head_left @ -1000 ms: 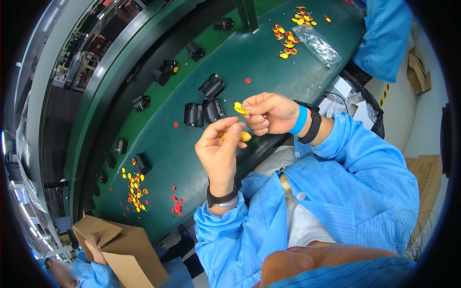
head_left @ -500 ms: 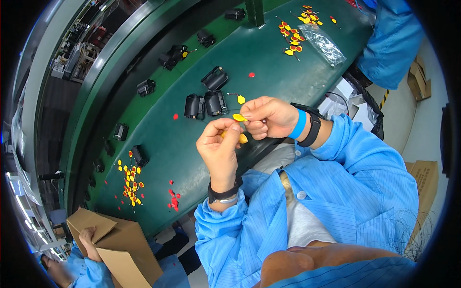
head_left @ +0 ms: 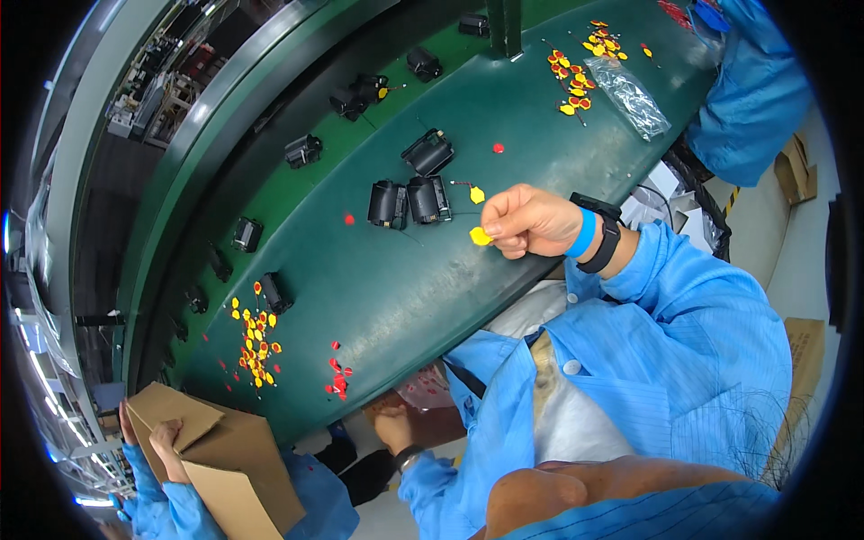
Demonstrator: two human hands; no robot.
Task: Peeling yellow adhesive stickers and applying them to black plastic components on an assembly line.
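My right hand (head_left: pixel 529 222) is closed in a pinch on a small yellow coin cell (head_left: pixel 480 236), above the near part of the green worktable (head_left: pixel 315 297). Just beyond its fingertips lies another yellow coin cell (head_left: pixel 477 194) with a thin wire lead. To the left of that hand are black box-shaped housings (head_left: pixel 427 198), grouped together. My left hand (head_left: pixel 392 427) is low, below the table's near edge, beside a clear plastic bag (head_left: pixel 425 389) with reddish bits in it. Its fingers are too small and partly hidden to read, and I see nothing in them.
Yellow-and-red cells (head_left: pixel 256 342) lie heaped at the left, with more (head_left: pixel 569 79) at the far right beside a clear plastic bag (head_left: pixel 627 97). Red scraps (head_left: pixel 338 382) sit near the front edge. Black housings (head_left: pixel 303 151) line a green strip behind. Another person's hands hold a cardboard box (head_left: pixel 243 490).
My left hand has parted from the right and dropped below the table edge. The right hand keeps its yellow coin cell. At the lower left, another person's second arm has come into view.
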